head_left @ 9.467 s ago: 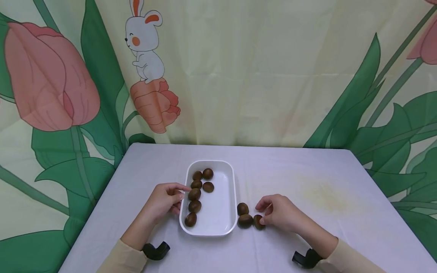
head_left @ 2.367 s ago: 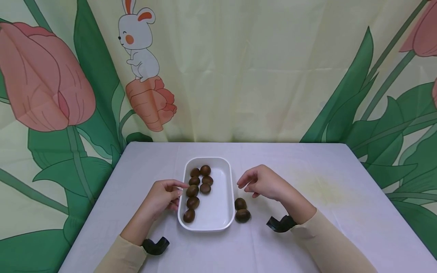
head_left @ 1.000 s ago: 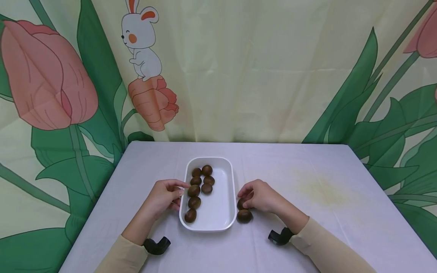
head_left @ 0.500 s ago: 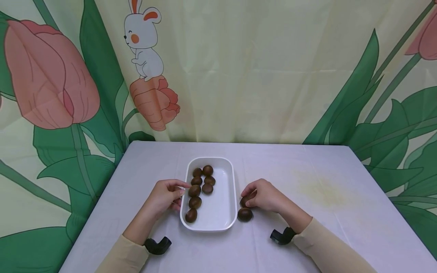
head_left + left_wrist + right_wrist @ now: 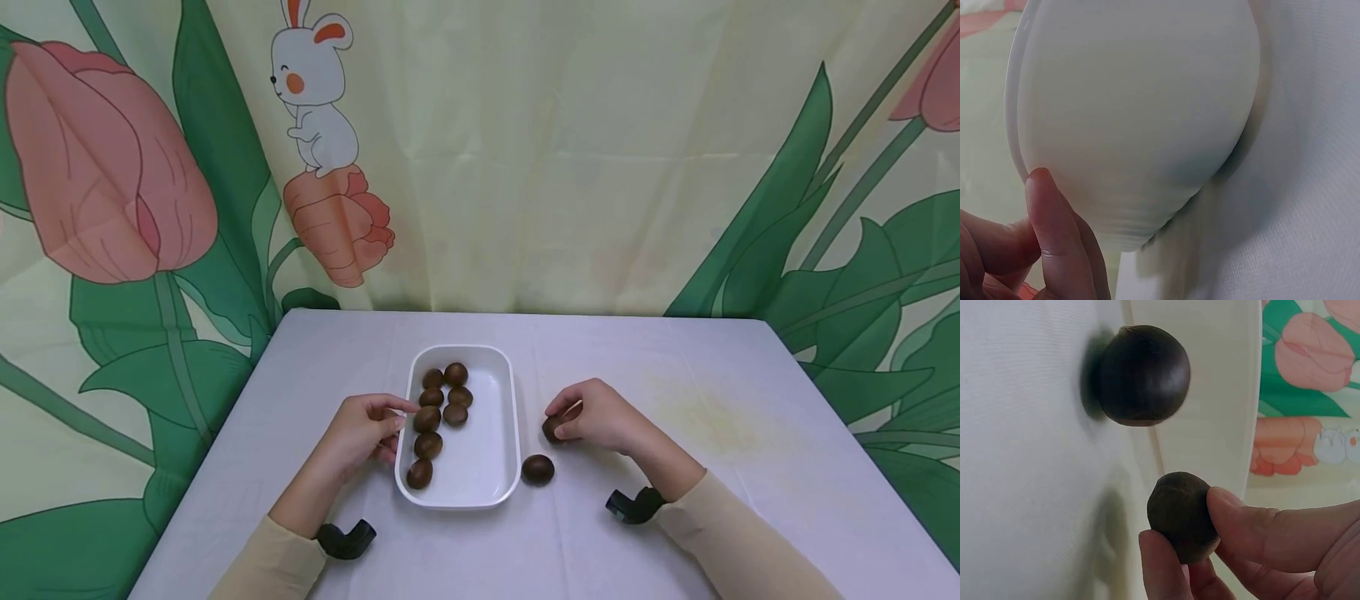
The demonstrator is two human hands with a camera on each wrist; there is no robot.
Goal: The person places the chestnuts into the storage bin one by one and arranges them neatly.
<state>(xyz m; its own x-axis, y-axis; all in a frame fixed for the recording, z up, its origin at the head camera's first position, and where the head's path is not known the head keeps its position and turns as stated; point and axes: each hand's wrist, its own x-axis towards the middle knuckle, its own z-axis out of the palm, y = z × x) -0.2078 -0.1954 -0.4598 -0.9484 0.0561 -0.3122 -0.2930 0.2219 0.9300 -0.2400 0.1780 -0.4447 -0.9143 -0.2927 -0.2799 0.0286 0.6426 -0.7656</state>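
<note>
A white tray (image 5: 487,492) lies on the table with several brown chestnuts (image 5: 428,446) in two columns along its left part. My left hand (image 5: 367,429) pinches the tray's left rim, its index finger reaching over the edge beside a chestnut; the left wrist view shows fingertips (image 5: 1041,181) at the rim and the tray's outer wall. To the right of the tray, my right hand (image 5: 600,417) pinches a chestnut (image 5: 1180,515) between thumb and fingers, raised off the cloth with its shadow below. Another chestnut (image 5: 537,470) sits on the table against the tray's right side.
A white cloth (image 5: 637,358) covers the table, with a faint yellowish stain toward the right. Behind the far edge hangs a curtain (image 5: 525,167) printed with tulips and a rabbit. Black wrist cameras (image 5: 346,540) are strapped to both wrists.
A third chestnut in the tray's second column and one fewer on the table since the oldest frame. My right hand has picked up the farther loose chestnut and moved right; my left hand stays put.
</note>
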